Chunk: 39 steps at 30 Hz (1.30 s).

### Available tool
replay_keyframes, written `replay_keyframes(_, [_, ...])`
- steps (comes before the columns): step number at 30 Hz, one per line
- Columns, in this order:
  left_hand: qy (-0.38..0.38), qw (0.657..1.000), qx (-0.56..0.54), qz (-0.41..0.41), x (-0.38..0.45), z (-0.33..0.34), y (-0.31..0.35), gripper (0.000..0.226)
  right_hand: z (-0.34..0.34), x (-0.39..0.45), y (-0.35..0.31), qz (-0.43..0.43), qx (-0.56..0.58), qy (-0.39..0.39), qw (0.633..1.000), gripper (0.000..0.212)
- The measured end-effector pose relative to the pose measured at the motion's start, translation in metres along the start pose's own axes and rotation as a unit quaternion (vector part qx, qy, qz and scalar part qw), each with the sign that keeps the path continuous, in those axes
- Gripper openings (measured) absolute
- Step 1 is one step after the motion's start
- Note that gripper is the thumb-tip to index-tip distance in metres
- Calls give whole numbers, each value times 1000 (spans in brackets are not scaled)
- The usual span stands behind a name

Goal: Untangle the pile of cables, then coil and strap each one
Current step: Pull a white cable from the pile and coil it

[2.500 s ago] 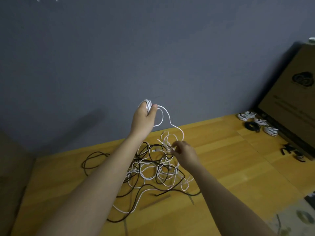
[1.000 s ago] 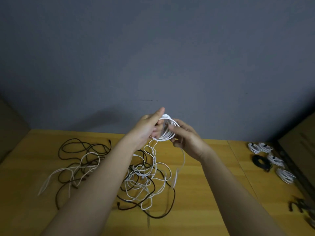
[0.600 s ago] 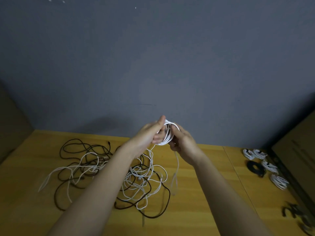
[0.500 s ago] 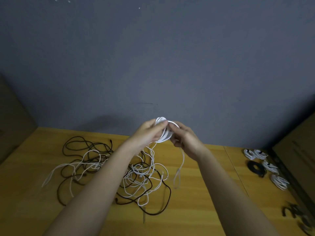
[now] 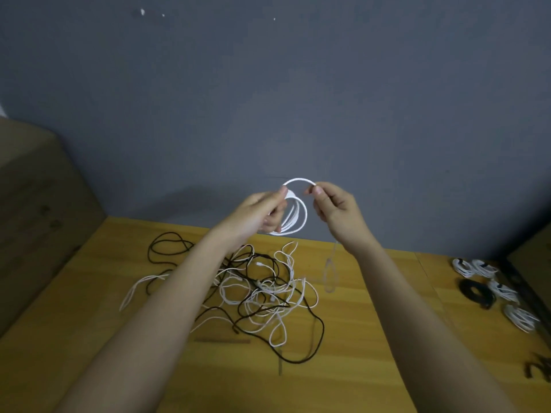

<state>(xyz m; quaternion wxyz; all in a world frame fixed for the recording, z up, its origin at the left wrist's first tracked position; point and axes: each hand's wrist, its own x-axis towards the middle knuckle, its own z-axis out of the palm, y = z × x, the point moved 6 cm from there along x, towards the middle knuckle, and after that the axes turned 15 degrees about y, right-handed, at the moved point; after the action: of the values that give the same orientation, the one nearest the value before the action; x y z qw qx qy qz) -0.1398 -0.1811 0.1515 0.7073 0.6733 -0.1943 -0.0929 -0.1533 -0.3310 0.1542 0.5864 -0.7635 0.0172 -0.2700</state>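
I hold a white cable coil (image 5: pixel 295 217) up in front of the grey wall, above the table. My left hand (image 5: pixel 262 214) grips the coil's loops on their left side. My right hand (image 5: pixel 334 210) pinches a loop of the same cable between thumb and forefinger, and that strand arches over to my left fingertips. A blurred tail of the cable (image 5: pixel 330 271) hangs below my right hand. Under my arms lies a tangled pile of white and black cables (image 5: pixel 262 290) on the wooden table (image 5: pixel 357 338).
Several coiled, strapped white cables (image 5: pixel 474 267) and a coiled black cable (image 5: pixel 476 293) lie at the table's right side. Dark straps (image 5: pixel 538 368) sit near the right edge. A brown box (image 5: pixel 35 210) stands at the left, and a board leans at far right.
My hands rose from the pile and met at the coil. In the last half second my right hand drew away to the right, pulling one loop of cable out over the coil.
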Motion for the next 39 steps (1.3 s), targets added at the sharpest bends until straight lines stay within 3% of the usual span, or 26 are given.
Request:
replay_keyframes(4, [31,994,-99,-25,-8,-29,12,36,54,-27,28,64,-34,-73,995,39])
replay_keyframes(6, [77,987,-133,-43,-2,-86,7,35,117,-50,46,135,-11,-87,987,34])
replay_keyframes(8, [125,971,-198,-46,5,-97,1,32,126,-67,63,170,2,-90,981,26])
replay_keyframes(10, [143,973,-175,-35,14,-119,-9,29,150,-86,80,187,10,-63,980,21])
replay_keyframes(13, [191,981,-3,40,16,-125,-25,24,159,-103,82,144,-32,-102,984,16])
replay_keyframes(15, [157,970,166,84,18,-121,-34,20,163,-106,73,83,-88,-140,983,15])
replay_keyframes(16, [127,949,271,99,20,-120,-42,20,165,-106,66,56,-102,-150,982,17])
replay_keyframes(18, [59,876,457,143,21,-118,-55,23,163,-103,56,30,-90,-136,986,22])
replay_keyframes(19, [24,847,508,156,19,-120,-63,22,162,-101,54,26,-81,-111,990,21])
replay_keyframes(21, [-29,830,540,134,12,-128,-84,18,155,-99,55,35,-81,-51,995,16])
replay_keyframes(25, [-120,866,478,86,1,-127,-105,29,135,-103,74,143,-64,9,988,16])
replay_keyframes(28, [-207,853,466,112,-5,-115,-109,38,128,-108,83,206,-7,-12,979,10])
replay_keyframes(29, [-212,864,445,100,-3,-118,-112,35,124,-109,85,221,11,-8,975,13])
replay_keyframes(33, [-91,949,301,14,18,-152,-117,35,107,-113,96,257,15,33,966,46])
replay_keyframes(37, [-20,970,244,-9,36,-176,-118,23,99,-121,105,264,-13,72,962,21])
replay_keyframes(39, [14,965,261,-3,46,-186,-119,35,98,-120,107,257,-11,88,962,8])
